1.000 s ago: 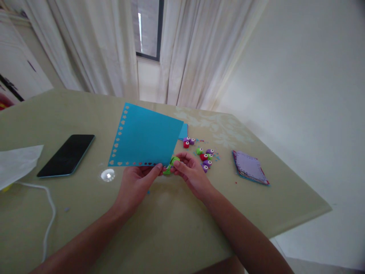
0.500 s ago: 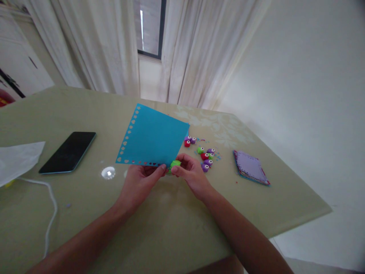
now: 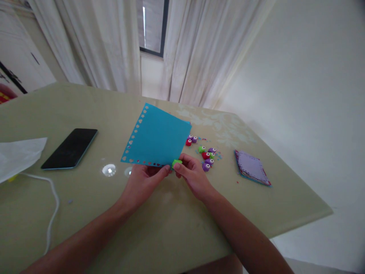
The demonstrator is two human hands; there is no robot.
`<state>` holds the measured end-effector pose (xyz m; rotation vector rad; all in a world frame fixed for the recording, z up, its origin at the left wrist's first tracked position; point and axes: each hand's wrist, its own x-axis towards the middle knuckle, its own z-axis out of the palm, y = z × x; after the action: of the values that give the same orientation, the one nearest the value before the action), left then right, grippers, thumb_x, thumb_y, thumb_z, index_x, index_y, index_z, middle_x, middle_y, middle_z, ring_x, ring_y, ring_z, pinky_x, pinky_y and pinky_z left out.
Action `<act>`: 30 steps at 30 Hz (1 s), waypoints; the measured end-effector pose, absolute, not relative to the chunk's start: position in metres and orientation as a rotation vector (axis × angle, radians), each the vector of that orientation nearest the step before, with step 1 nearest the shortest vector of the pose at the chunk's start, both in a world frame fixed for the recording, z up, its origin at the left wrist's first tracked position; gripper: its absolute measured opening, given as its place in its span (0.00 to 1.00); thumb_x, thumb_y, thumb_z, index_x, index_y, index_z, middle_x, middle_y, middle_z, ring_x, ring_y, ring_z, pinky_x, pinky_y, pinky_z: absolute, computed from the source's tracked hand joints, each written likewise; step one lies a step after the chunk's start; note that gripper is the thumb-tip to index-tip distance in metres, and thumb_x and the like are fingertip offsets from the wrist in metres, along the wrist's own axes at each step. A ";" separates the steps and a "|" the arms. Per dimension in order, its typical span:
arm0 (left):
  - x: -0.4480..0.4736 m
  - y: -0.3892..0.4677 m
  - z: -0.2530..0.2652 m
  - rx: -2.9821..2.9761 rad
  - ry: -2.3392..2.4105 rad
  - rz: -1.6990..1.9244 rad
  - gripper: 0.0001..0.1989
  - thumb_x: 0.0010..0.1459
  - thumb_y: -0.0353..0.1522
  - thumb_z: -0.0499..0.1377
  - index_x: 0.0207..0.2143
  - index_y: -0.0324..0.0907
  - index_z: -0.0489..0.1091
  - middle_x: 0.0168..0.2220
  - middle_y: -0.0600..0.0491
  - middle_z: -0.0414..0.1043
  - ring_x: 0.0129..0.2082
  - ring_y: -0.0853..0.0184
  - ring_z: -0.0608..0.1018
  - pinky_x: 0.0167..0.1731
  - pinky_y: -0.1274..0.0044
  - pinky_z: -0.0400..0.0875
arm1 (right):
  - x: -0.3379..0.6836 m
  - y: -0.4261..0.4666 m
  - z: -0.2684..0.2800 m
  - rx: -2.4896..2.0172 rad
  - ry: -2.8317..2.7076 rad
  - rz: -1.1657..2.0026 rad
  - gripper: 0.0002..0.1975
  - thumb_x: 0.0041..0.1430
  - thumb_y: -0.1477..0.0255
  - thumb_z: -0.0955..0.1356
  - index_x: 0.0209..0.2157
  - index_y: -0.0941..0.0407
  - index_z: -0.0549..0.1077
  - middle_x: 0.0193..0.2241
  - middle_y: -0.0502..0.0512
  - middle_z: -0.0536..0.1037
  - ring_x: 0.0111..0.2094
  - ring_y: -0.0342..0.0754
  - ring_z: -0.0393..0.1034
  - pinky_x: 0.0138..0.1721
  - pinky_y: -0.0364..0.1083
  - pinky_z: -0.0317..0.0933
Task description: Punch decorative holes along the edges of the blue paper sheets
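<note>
A sheet of blue paper (image 3: pixel 159 137) is held tilted above the table, with cut-out shapes such as hearts and stars along its left and lower edges. My left hand (image 3: pixel 142 184) pinches its lower edge, thumb on top and fingers beneath. At the lower right corner sits a small green craft punch (image 3: pixel 176 163), gripped in my right hand (image 3: pixel 195 177) with the thumb against it. How far the paper reaches into the punch is hidden. Just beyond my right hand lie several more small punches (image 3: pixel 209 162) in purple, red and green, with eye-like tops.
A stack of punched paper squares (image 3: pixel 252 167) lies at the right. To the left are a black tablet or phone (image 3: pixel 70 148), a white sheet (image 3: pixel 21 156) and a white cable (image 3: pixel 55 201). Tiny paper bits (image 3: pixel 219 154) are scattered by the punches.
The blue paper has shifted slightly right and turned a little. My right thumb now covers more of the green punch. Both hands keep their hold.
</note>
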<state>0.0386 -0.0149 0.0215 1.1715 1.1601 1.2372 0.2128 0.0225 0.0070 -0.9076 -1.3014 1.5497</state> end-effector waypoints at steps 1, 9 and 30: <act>0.039 -0.015 0.023 1.175 1.160 1.235 0.13 0.56 0.43 0.71 0.37 0.43 0.83 0.38 0.48 0.88 0.40 0.53 0.88 0.43 0.66 0.83 | 0.212 0.022 0.007 -0.908 -1.296 1.554 0.21 0.51 0.53 0.81 0.34 0.54 0.78 0.26 0.48 0.75 0.25 0.43 0.62 0.28 0.43 0.56; 0.042 -0.014 0.022 1.179 1.153 1.270 0.10 0.55 0.41 0.71 0.35 0.45 0.83 0.37 0.49 0.88 0.37 0.54 0.88 0.42 0.66 0.85 | 0.212 0.021 0.008 -0.933 -1.301 1.547 0.22 0.50 0.53 0.81 0.33 0.54 0.76 0.25 0.46 0.74 0.24 0.42 0.62 0.27 0.43 0.55; 0.033 -0.013 0.017 1.078 1.354 1.270 0.12 0.53 0.43 0.71 0.31 0.43 0.81 0.30 0.49 0.86 0.34 0.54 0.87 0.36 0.69 0.82 | 0.265 0.056 0.012 -1.347 -2.022 0.492 0.20 0.59 0.72 0.71 0.53 0.55 0.79 0.47 0.61 0.79 0.42 0.53 0.74 0.47 0.53 0.69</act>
<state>0.0328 -0.0133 0.0173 1.0777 1.3539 1.2697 0.2648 0.0562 0.0124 -1.3470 -2.0217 0.4919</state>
